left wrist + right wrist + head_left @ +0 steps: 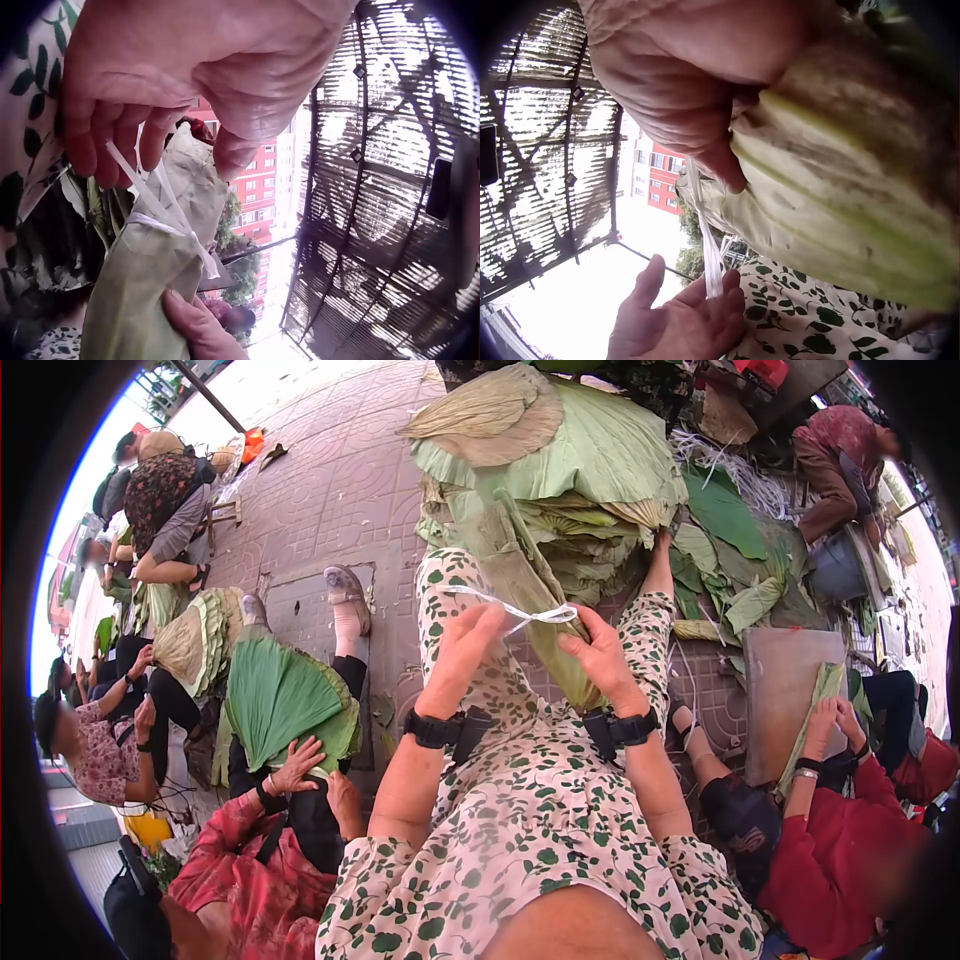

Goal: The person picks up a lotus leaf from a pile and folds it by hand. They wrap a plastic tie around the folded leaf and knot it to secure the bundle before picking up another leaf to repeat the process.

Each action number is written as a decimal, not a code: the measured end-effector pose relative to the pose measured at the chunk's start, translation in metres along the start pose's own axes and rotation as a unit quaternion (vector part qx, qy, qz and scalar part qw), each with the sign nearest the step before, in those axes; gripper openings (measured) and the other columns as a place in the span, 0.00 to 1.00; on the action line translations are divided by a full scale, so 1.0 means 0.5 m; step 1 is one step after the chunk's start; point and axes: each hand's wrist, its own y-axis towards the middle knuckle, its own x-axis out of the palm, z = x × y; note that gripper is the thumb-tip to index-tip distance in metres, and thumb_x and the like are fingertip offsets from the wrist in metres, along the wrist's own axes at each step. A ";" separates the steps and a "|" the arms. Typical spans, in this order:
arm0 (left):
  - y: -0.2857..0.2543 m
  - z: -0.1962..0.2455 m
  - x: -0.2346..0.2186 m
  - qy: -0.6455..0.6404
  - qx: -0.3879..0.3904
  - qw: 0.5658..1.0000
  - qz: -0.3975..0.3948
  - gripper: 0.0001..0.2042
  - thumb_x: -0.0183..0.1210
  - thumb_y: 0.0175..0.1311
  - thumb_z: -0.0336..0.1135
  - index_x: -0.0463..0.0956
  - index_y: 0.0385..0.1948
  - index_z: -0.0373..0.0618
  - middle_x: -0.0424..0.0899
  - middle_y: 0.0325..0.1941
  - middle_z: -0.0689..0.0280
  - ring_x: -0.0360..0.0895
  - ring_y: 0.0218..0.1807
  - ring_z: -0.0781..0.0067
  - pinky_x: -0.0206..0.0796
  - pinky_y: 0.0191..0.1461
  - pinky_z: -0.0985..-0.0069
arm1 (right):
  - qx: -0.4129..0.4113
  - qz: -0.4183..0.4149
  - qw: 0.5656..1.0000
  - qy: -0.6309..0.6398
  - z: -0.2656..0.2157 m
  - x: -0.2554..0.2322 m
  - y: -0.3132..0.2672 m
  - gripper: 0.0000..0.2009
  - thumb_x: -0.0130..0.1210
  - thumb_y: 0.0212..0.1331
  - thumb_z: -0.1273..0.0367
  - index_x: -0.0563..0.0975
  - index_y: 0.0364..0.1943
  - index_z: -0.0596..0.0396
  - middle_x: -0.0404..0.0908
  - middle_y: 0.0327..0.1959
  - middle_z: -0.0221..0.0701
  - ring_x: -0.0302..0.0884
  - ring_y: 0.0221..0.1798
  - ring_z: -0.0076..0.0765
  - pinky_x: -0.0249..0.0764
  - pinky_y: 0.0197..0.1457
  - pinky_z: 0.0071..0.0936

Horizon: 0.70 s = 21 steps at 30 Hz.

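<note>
A long, folded bundle of green-brown leaves (550, 655) lies slanting above the wearer's lap, with white plastic string (550, 615) tied round it. My right hand (605, 660) grips the bundle beside the knot; in the right wrist view the thumb (731, 169) presses on the leaf. On the other side, my left hand (465, 655) has the string's loose end at its curled fingers, the thumb standing apart. In the left wrist view the string (161, 223) crosses the bundle and runs up to those fingers.
Ahead, between the knees, rises a tall stack of large leaves (600, 450). A seated person on the left holds a green leaf fan (285, 695). A board (790, 690) and a person in red (840, 850) are at right. Loose white strings (735, 465) lie beyond.
</note>
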 end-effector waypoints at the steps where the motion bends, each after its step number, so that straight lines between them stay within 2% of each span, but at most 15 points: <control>1: 0.003 -0.005 0.003 -0.025 -0.013 0.999 0.020 0.15 0.52 0.64 0.43 0.75 0.39 0.39 0.80 0.36 0.66 0.76 0.40 0.81 0.67 0.47 0.83 | -0.001 -0.001 1.000 0.000 0.000 0.003 0.000 0.21 0.52 0.53 0.77 0.67 0.54 0.64 0.74 0.48 0.34 0.69 0.50 0.25 0.65 0.55 0.22; 3: 0.007 -0.020 0.002 -0.050 -0.026 0.998 0.039 0.15 0.52 0.64 0.44 0.76 0.37 0.40 0.80 0.35 0.65 0.77 0.40 0.79 0.69 0.46 0.81 | -0.005 -0.017 1.000 0.015 0.002 0.006 -0.002 0.21 0.53 0.53 0.77 0.67 0.54 0.63 0.74 0.48 0.33 0.69 0.50 0.25 0.64 0.55 0.22; 5: 0.010 -0.028 0.000 -0.127 -0.023 0.988 0.089 0.13 0.53 0.63 0.43 0.76 0.34 0.42 0.81 0.31 0.65 0.78 0.35 0.77 0.71 0.41 0.80 | -0.008 -0.025 1.000 0.004 -0.005 0.004 -0.005 0.21 0.53 0.53 0.77 0.67 0.54 0.63 0.74 0.48 0.33 0.69 0.50 0.24 0.64 0.55 0.22; 9: 0.007 -0.027 -0.005 -0.149 -0.028 0.986 0.067 0.11 0.55 0.63 0.42 0.76 0.32 0.43 0.81 0.28 0.66 0.78 0.32 0.77 0.70 0.37 0.82 | -0.016 -0.040 0.999 -0.013 0.003 0.000 -0.009 0.21 0.52 0.53 0.77 0.67 0.54 0.62 0.74 0.48 0.31 0.69 0.49 0.23 0.64 0.55 0.21; 12: 0.008 -0.032 -0.004 -0.112 -0.052 0.990 0.065 0.09 0.55 0.62 0.40 0.76 0.31 0.44 0.80 0.27 0.67 0.77 0.30 0.78 0.69 0.36 0.82 | -0.015 -0.051 0.998 -0.019 -0.014 0.005 -0.013 0.21 0.52 0.53 0.77 0.67 0.54 0.62 0.75 0.47 0.31 0.69 0.48 0.23 0.64 0.54 0.20; 15: 0.009 -0.033 -0.002 -0.157 -0.043 0.982 0.099 0.08 0.55 0.62 0.38 0.76 0.31 0.44 0.80 0.27 0.67 0.77 0.29 0.77 0.69 0.37 0.79 | -0.011 -0.050 0.998 -0.030 -0.014 0.002 -0.012 0.22 0.54 0.54 0.73 0.67 0.55 0.61 0.74 0.47 0.28 0.68 0.49 0.22 0.64 0.55 0.20; 17: 0.007 -0.034 -0.007 -0.223 0.041 0.967 0.114 0.07 0.54 0.62 0.34 0.76 0.31 0.41 0.80 0.27 0.66 0.77 0.30 0.75 0.69 0.39 0.77 | -0.013 -0.030 0.999 -0.025 0.004 -0.004 -0.007 0.21 0.53 0.53 0.75 0.67 0.54 0.62 0.74 0.47 0.30 0.69 0.48 0.22 0.64 0.54 0.20; 18: 0.007 -0.033 -0.016 -0.223 0.040 0.967 0.113 0.07 0.54 0.62 0.34 0.76 0.31 0.41 0.80 0.27 0.66 0.77 0.30 0.75 0.69 0.39 0.77 | -0.014 -0.011 1.000 -0.020 0.013 -0.008 -0.005 0.21 0.51 0.53 0.77 0.68 0.54 0.63 0.75 0.47 0.31 0.70 0.47 0.23 0.65 0.53 0.20; 20: 0.007 -0.012 -0.036 -0.293 0.101 0.941 0.135 0.06 0.54 0.62 0.31 0.75 0.31 0.39 0.80 0.28 0.64 0.76 0.31 0.74 0.68 0.41 0.75 | -0.003 0.019 1.000 0.004 0.023 -0.016 -0.005 0.21 0.51 0.53 0.77 0.67 0.54 0.63 0.75 0.47 0.31 0.70 0.47 0.23 0.65 0.53 0.20; 21: 0.004 -0.001 -0.047 -0.293 0.118 0.936 0.153 0.06 0.54 0.62 0.31 0.76 0.30 0.39 0.79 0.27 0.66 0.74 0.29 0.76 0.66 0.38 0.80 | 0.007 0.048 0.998 0.029 0.029 -0.022 -0.004 0.21 0.50 0.52 0.77 0.67 0.54 0.63 0.75 0.47 0.32 0.70 0.47 0.24 0.65 0.53 0.20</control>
